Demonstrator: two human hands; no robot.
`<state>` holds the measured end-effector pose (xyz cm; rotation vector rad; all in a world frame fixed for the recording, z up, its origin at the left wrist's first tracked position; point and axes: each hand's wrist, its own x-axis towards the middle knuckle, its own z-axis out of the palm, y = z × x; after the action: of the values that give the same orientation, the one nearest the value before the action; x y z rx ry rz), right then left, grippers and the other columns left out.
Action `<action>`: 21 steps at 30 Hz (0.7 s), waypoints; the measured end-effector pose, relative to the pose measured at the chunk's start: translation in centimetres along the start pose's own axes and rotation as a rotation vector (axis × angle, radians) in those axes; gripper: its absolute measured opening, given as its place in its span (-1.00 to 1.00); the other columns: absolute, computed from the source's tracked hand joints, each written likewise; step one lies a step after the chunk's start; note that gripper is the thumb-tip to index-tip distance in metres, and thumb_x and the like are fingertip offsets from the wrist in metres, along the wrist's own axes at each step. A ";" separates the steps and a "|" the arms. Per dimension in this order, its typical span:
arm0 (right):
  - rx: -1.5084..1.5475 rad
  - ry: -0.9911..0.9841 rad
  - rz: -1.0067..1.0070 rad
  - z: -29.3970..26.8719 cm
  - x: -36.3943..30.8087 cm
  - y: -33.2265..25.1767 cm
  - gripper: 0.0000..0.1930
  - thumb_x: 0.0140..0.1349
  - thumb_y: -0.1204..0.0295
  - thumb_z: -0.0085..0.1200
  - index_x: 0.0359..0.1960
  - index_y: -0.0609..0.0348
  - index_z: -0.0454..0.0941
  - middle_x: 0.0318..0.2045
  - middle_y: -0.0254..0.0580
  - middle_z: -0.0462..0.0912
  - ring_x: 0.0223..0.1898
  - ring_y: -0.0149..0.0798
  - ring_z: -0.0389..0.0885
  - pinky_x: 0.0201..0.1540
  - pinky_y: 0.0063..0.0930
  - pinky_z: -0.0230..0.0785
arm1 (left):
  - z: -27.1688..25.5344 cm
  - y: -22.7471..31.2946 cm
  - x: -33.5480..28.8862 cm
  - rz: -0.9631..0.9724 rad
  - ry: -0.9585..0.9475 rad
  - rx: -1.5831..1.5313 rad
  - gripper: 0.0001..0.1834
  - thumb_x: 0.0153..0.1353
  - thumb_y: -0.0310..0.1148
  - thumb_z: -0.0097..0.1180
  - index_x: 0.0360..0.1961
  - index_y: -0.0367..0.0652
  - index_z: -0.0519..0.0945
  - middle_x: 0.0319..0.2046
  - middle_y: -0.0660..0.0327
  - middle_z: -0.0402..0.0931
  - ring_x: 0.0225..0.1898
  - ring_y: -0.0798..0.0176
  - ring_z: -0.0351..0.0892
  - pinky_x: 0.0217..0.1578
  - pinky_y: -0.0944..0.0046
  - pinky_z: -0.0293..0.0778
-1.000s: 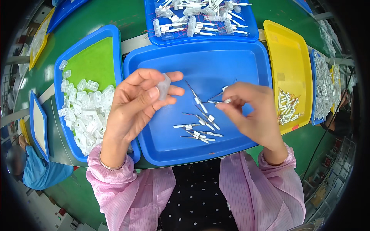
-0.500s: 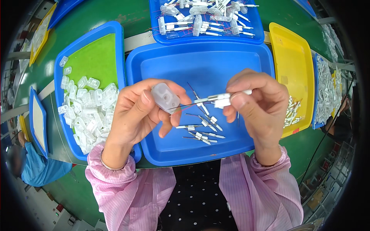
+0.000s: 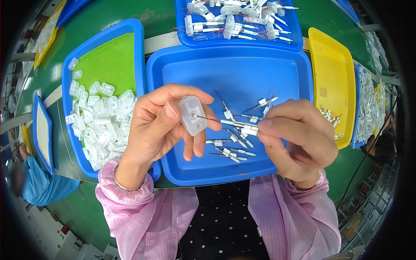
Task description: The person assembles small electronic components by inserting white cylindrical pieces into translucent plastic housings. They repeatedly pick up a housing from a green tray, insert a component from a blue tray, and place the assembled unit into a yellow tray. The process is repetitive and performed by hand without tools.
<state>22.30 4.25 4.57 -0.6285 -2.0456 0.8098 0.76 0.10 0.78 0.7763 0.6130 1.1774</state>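
Note:
My left hand (image 3: 158, 119) grips a small translucent plastic housing (image 3: 189, 122) between thumb and fingers, its face with round holes turned toward my right hand. My right hand (image 3: 301, 134) pinches a white wired assembly (image 3: 242, 126) with a thin lead pointing left. The lead's tip meets one of the housing's holes; how deep it sits, I cannot tell. Both hands are above a blue tray (image 3: 169, 171), where several similar wired pieces (image 3: 229, 154) lie loose.
A blue tray with a green lining (image 3: 119, 56) at the left holds many clear housings (image 3: 102, 117). At the far side, another blue tray (image 3: 190, 42) carries joined pieces with wires. A yellow tray (image 3: 333, 73) with small parts stands right. A person's blue sleeve (image 3: 43, 182) shows far left.
The housing has turned so its holes face the wire more squarely. My right hand has lowered and moved right, and the lead's tip now meets a hole. The whole view has shifted slightly.

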 end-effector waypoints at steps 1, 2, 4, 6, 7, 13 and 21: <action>-0.030 -0.014 -0.023 -0.1 0.0 -0.1 -0.82 -0.18 0.71 0.11 -0.44 0.37 0.53 -0.53 -0.04 0.50 -0.60 -0.35 0.46 -0.57 -0.61 0.27 | 0.1 0.0 0.0 0.012 0.008 0.039 -0.47 0.25 -0.09 -0.17 -0.14 -0.51 0.29 -0.41 -0.22 0.46 -0.72 0.24 0.50 -0.86 0.49 0.34; -0.041 -0.025 -0.034 -0.2 0.1 -0.3 -0.81 -0.19 0.71 0.11 -0.44 0.37 0.53 -0.53 -0.04 0.50 -0.60 -0.35 0.46 -0.58 -0.61 0.26 | 0.2 0.1 -0.1 0.023 0.015 0.077 -0.47 0.25 -0.09 -0.16 -0.15 -0.51 0.31 -0.41 -0.21 0.46 -0.73 0.25 0.49 -0.85 0.49 0.34; -0.065 -0.042 -0.047 -0.3 0.1 -0.5 -0.79 -0.22 0.72 0.12 -0.43 0.37 0.53 -0.54 -0.04 0.50 -0.60 -0.35 0.46 -0.59 -0.61 0.25 | 0.2 -0.1 -0.1 0.063 0.024 0.162 -0.48 0.24 -0.10 -0.14 -0.18 -0.51 0.34 -0.41 -0.16 0.46 -0.73 0.27 0.48 -0.85 0.50 0.34; -0.085 -0.056 -0.049 -0.4 0.2 -0.9 -0.77 -0.25 0.72 0.12 -0.44 0.36 0.53 -0.55 -0.05 0.50 -0.60 -0.34 0.47 -0.61 -0.62 0.25 | 0.2 -0.1 -0.1 0.118 0.032 0.257 -0.49 0.24 -0.12 -0.12 -0.21 -0.52 0.38 -0.41 -0.11 0.46 -0.73 0.28 0.47 -0.85 0.51 0.33; -0.079 -0.065 -0.039 -0.5 0.3 -1.1 -0.77 -0.25 0.73 0.12 -0.44 0.36 0.54 -0.55 -0.05 0.50 -0.60 -0.34 0.47 -0.61 -0.62 0.25 | 0.2 0.0 -0.2 0.139 0.031 0.324 -0.50 0.23 -0.13 -0.10 -0.21 -0.52 0.39 -0.41 -0.09 0.46 -0.73 0.29 0.47 -0.85 0.51 0.33; -0.030 -0.042 0.057 0.3 0.6 -1.3 -0.79 -0.23 0.73 0.14 -0.45 0.36 0.56 -0.55 -0.06 0.51 -0.60 -0.34 0.48 -0.59 -0.63 0.26 | 1.1 -0.1 -0.3 0.160 0.039 0.372 -0.53 0.16 -0.23 0.04 -0.16 -0.54 0.41 -0.40 -0.04 0.43 -0.66 0.22 0.52 -0.82 0.48 0.38; 0.026 -0.049 0.278 1.7 0.3 -0.3 -0.88 -0.12 0.69 0.13 -0.47 0.33 0.56 -0.57 -0.13 0.55 -0.59 -0.37 0.48 -0.58 -0.61 0.25 | 1.1 0.1 -0.5 0.055 0.040 0.245 -0.62 -0.04 -0.71 0.09 -0.11 -0.52 0.42 -0.32 -0.01 0.42 -0.37 0.13 0.58 -0.53 0.39 0.55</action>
<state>20.68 3.69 4.13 -0.8994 -2.0147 1.0183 1.47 -0.61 1.53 0.9837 0.7829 1.1829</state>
